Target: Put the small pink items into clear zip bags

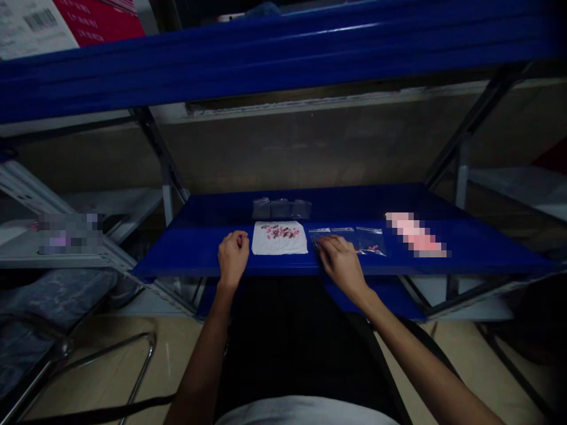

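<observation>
We're apparently bagging pieces [283, 232] lying on the cloth [266, 247], left hand [233, 254] curling beside it, right hand [341, 260] bending over bags [370, 237], either fingers' pinch unclear, next move probably needing an open bag mouth.

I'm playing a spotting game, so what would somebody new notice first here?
Probably the bright white sheet in the middle of the blue shelf, with little pink and dark pieces scattered over it. Next might come the left hand, curled by the sheet's left edge, and the right hand, over the small clear bags to its right. Farther right is a pink pixelated patch, too blocky to make out.
</observation>
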`<state>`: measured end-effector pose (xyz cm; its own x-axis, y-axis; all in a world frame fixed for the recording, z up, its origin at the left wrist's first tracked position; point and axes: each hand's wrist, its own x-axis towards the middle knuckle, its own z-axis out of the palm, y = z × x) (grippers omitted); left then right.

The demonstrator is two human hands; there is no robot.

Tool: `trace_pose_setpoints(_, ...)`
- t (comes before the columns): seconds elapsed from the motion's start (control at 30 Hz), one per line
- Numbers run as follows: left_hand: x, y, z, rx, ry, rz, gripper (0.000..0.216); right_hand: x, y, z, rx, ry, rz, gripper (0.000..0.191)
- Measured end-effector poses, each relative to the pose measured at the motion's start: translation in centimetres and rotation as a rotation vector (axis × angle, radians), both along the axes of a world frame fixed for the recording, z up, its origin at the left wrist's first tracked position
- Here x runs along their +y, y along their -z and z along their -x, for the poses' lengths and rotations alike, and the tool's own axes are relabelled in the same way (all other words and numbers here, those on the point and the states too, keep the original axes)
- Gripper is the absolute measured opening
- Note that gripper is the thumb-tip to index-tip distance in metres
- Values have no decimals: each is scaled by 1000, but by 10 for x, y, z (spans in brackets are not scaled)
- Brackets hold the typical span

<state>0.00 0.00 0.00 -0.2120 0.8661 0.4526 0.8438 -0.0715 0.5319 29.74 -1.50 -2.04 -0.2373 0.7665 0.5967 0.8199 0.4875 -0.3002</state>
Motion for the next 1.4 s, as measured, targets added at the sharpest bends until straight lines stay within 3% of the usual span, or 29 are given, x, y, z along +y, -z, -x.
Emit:
trace_pose_setpoints(0.1, 5, -18, -40, 92, 176, -89, 30, 4, 21, -3, -71, 4, -10, 33)
trace_pose_setpoints(0.23, 33, -28, -116, 300, 513, -47, 32, 5, 24, -6, -67, -48, -32, 31)
trace_pose_setpoints(0.33, 55, -22, -159, 454, 588, 123, 27, 5, 23, -6, -44, -76, -41, 32)
trace_pose_setpoints(0.43, 64, -15, -176, 485, 590, 184, 30, 6, 23, -4, -9, -88, -41, 31)
trace_pose_setpoints(0.6, 57, -29, -164, 242, 631, 125, 20, 4, 9, -3, 156, -67, 18, 26)
trace_pose_setpoints(0.77, 44, -44, -141, -304, 717, 94, 5, 8, -35, -1, 463, 63, 114, 32)
trace_pose_setpoints(0.9, 35, -38, -127, -678, 777, 162, 7, 19, -60, 11, 705, -141, 355, 38)
trace_pose_setpoints(1.0, 31, -31, -116, -860, 770, 229, 12, 26, -62, 19, 719, -237, 439, 37)
trace_pose_setpoints(1.2, 19, -25, -100, -904, 774, 290, 21, 27, -49, 25, 683, -260, 436, 36)
trace_pose_setpoints(1.4, 6, -36, -101, -716, 784, 199, 15, 15, -56, 25, 889, -274, 569, 45)
